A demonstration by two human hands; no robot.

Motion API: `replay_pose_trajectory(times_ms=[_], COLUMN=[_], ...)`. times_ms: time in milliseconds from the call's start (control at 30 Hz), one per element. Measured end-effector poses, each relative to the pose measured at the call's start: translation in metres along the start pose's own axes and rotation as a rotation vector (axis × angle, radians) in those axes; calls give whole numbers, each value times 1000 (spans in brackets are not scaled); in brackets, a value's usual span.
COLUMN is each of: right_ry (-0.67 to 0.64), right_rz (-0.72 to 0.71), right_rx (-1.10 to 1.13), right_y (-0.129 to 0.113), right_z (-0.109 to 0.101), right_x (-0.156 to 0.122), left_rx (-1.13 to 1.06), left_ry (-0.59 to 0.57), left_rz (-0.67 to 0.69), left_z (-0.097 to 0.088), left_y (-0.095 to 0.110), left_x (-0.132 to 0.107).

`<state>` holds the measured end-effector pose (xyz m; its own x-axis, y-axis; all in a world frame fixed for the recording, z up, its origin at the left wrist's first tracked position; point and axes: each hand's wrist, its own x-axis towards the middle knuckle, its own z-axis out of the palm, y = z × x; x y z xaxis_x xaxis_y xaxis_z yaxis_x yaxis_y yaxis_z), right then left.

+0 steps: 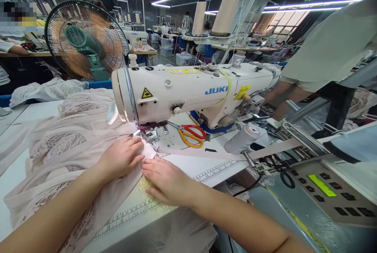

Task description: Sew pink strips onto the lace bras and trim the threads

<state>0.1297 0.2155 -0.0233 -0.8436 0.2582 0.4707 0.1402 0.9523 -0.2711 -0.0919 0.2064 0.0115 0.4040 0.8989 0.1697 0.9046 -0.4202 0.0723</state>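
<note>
Pale beige fabric with lace panels [67, 143] spreads over the left of the table and runs up to the needle area of a white JUKI sewing machine [188, 92]. My left hand [122, 157] rests on this fabric just in front of the needle area, its fingers closed over a small pale piece [149, 151]. Close by on the right, my right hand [167, 180] touches the near edge of that piece with its fingertips, fingers stretched and thumb apart. The needle and presser foot are partly hidden.
Scissors with red and orange handles [193, 135] lie on the machine bed. Right of them are a thread cone [246, 138], a pale strip on a metal feeder and a control box [330, 190]. A large fan [85, 41] stands behind. Someone in pale clothing [326, 45] is at right.
</note>
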Motion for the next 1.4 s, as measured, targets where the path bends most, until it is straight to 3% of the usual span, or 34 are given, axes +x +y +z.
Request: replay_pose_trajectory(times_ms=[433,1033,1400], right_ry=[-41,-51,-90], right_rz=[-3,25,75], right_rx=[21,29,4], right_y=[2,1,1], right_z=[1,1,-1], right_x=[-1,-1,2], left_rx=[41,144,187], left_ry=[-34,-94,-40], left_rz=[47,68,102], left_z=[4,-4,-6], left_y=[-9,-12,-21], left_x=[-2,4,8])
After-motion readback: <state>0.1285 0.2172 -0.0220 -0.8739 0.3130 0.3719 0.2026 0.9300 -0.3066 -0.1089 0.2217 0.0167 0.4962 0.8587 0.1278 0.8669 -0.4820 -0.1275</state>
